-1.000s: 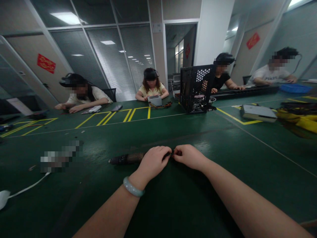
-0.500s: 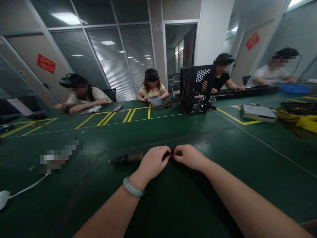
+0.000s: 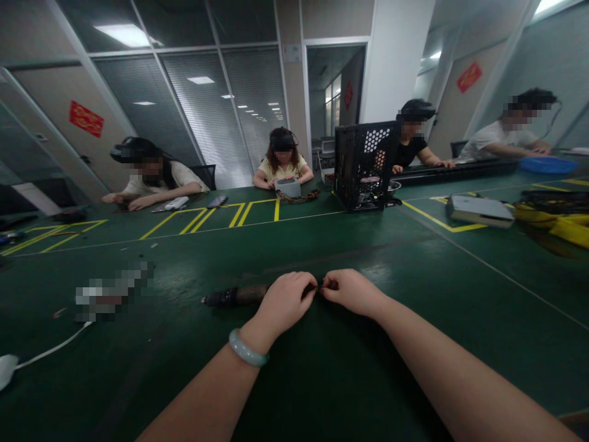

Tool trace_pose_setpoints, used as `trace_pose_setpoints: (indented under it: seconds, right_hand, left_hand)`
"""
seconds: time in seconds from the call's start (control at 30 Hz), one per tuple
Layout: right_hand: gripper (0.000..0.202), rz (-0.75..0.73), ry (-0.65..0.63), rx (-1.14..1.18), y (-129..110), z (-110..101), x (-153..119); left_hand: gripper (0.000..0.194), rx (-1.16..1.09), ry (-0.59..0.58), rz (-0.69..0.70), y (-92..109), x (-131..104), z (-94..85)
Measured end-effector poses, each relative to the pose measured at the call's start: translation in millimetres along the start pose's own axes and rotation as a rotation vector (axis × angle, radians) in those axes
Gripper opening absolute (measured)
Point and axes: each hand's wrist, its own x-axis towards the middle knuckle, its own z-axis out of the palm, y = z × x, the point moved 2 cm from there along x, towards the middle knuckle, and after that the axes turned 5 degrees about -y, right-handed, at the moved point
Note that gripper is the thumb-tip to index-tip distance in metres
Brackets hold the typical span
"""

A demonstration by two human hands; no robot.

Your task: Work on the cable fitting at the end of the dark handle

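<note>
A dark electric screwdriver [image 3: 239,296] lies on the green table, its metal tip pointing left. My left hand [image 3: 288,301], a pale green bangle at its wrist, covers the tool's rear part, with thumb and fingers closed around the end. Close beside it, the fingers of my right hand [image 3: 352,291] are pinched together. A tiny dark piece with a brassy glint shows between the two sets of fingertips; what exactly my right fingers grip is hidden.
A blurred-out item with a white cable [image 3: 55,345] lies left. Across the table stands an open black computer case [image 3: 365,166]. A silver box [image 3: 481,210], a yellow-and-black bundle [image 3: 556,218] and a blue tray [image 3: 547,164] are right. Several people sit working along the far side.
Both my hands stay almost in place, with only a slight shift of the fingertips. The brassy glint between them shows less than before.
</note>
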Motion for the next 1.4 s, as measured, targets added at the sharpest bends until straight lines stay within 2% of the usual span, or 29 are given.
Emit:
trace_pose_setpoints:
  seconds: [0.17, 1.2, 1.4]
  right_hand:
    - [0.017, 0.013, -0.014, -0.005, -2.1, -1.2, -1.1]
    - [0.017, 0.021, -0.025, -0.014, -4.1, -2.7, -2.3]
    - [0.018, 0.009, -0.018, -0.002, -3.9, -2.4, -2.4]
  left_hand:
    - [0.015, 0.004, -0.011, -0.036, 0.6, -0.4, -0.7]
    - [0.017, 0.023, -0.035, -0.048, 3.2, -0.6, -3.0]
    - [0.013, 0.030, -0.038, -0.015, 4.6, -1.0, -3.7]
